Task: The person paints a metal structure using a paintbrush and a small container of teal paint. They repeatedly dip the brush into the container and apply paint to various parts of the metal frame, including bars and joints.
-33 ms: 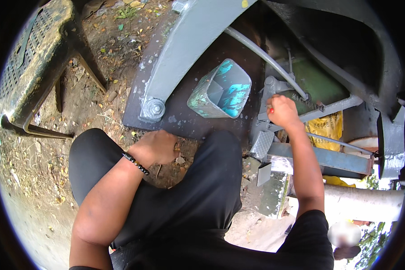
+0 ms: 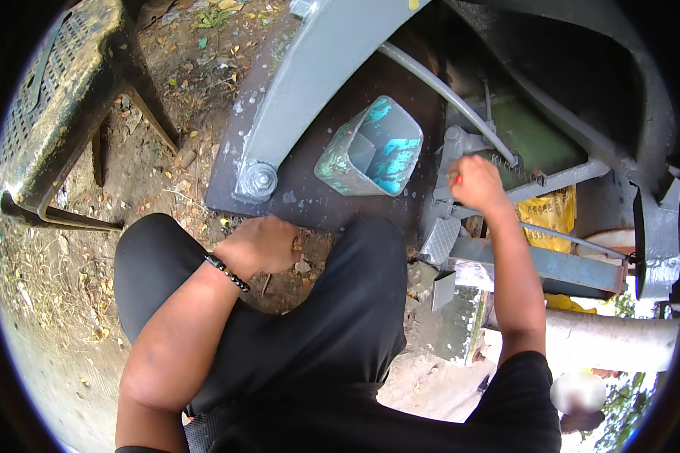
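My right hand point(image 2: 476, 183) is closed beside the grey-painted metal frame point(image 2: 449, 162), next to a pivot joint and a coil spring point(image 2: 517, 172). A small red spot shows at its fingers; what they grip is hidden. My left hand point(image 2: 261, 245), with a dark beaded bracelet point(image 2: 227, 272) at the wrist, rests over my left knee with its fingers curled in. I see nothing in it, though the palm is out of sight. Between the frame's legs stands a squarish grey container point(image 2: 340, 162), smeared with turquoise paint inside and out.
A worn chair with a perforated seat point(image 2: 34, 113) stands at the left. A curved grey leg point(image 2: 302, 90) rises ahead, bolted to a dark base plate point(image 2: 302, 208). Below my right hand are a ridged pedal point(image 2: 440, 240), a bluish beam point(image 2: 551, 266) and a yellow printed sack point(image 2: 548, 215).
My right hand has shifted very slightly up and to the right by the frame. My left hand stays where it was.
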A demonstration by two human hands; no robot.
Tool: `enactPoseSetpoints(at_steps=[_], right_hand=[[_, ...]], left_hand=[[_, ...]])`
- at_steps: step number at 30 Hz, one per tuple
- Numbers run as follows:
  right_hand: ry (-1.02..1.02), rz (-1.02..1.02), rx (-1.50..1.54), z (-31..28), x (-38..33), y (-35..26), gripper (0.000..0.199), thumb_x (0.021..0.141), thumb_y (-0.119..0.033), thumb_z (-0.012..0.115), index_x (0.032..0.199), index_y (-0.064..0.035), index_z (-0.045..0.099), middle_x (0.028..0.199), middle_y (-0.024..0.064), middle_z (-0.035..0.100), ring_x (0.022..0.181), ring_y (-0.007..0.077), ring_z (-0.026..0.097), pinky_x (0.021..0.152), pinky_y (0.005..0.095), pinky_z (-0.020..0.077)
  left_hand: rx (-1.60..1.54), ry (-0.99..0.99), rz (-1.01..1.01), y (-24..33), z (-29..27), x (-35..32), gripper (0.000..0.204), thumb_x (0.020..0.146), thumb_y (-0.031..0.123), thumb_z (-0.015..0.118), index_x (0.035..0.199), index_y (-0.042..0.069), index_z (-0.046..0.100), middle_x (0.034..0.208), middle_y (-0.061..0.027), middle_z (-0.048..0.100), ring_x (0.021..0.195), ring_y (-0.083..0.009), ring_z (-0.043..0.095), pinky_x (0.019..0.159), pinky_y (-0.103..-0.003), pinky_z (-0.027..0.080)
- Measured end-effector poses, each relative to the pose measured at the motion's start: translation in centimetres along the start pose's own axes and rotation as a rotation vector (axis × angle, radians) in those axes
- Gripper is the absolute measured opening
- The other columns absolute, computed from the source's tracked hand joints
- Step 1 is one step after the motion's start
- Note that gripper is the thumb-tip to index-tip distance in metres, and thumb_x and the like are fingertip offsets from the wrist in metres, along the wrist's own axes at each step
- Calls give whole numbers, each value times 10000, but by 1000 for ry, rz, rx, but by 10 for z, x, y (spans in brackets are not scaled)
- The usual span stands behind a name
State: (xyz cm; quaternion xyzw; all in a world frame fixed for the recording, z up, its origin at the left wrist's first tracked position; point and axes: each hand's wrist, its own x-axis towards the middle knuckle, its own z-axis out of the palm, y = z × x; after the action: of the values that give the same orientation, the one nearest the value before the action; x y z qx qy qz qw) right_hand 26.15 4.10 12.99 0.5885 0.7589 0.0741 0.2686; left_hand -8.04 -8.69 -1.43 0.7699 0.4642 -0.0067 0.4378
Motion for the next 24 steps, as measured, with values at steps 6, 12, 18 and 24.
enactPoseSetpoints(at_steps=[6, 12, 18, 24], right_hand=[[123, 44, 110, -26, 12, -9, 233, 871, -200, 598, 987, -86, 765, 1009, 189, 727, 1009, 357, 677, 920, 455, 533], [-65, -6, 15, -18, 6, -25, 214, 870, -191, 618, 988, -95, 768, 1005, 185, 728, 1005, 368, 678, 917, 452, 535], [87, 63, 227, -24, -10, -29, 230, 875, -206, 662, 1033, -72, 761, 990, 200, 729, 971, 390, 679, 921, 450, 523], [178, 175, 651, -24, -58, -25, 241, 890, -199, 699, 1073, -49, 748, 907, 174, 737, 886, 281, 706, 852, 350, 527]], left_hand=[[-5, -26, -22, 2, -10, 2, 415, 907, 365, 651, 1127, 18, 706, 1130, -239, 699, 1112, -406, 656, 969, -482, 520], [-13, -33, -26, 1, -18, -4, 487, 934, 420, 603, 1168, -1, 680, 1124, -244, 694, 1127, -412, 637, 979, -490, 498], [-19, 1, -10, -1, -23, -9, 490, 916, 428, 617, 1149, 2, 686, 1113, -246, 696, 1108, -413, 645, 956, -491, 508], [-10, -67, -32, 3, -22, -11, 445, 934, 391, 622, 1174, 20, 681, 1169, -236, 686, 1154, -406, 631, 993, -478, 500]])
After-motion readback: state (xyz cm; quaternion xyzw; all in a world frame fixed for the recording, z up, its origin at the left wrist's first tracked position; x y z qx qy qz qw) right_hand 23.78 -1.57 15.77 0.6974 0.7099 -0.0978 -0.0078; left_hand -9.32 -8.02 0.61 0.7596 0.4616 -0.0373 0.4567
